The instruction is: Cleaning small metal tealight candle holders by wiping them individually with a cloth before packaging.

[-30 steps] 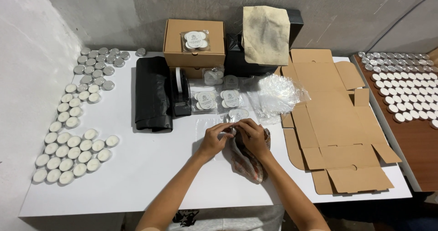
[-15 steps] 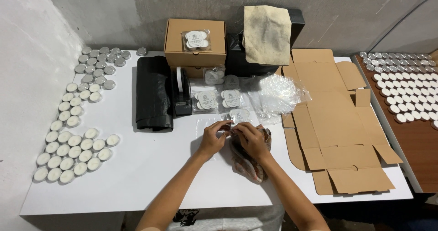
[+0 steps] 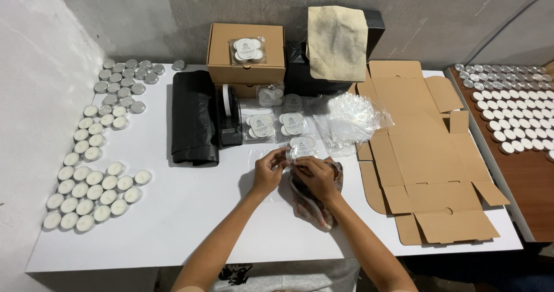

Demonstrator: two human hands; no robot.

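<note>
Now both hands pinch clear packet, tilted upward.

White table, black bag

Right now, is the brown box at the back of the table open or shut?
Shut. The brown box has its lid flat and tucked at the front, and a clear packet of candles rests on top.

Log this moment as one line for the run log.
left hand: pinching clear candle packet | right hand: gripping same packet, over cloth | white table
</note>
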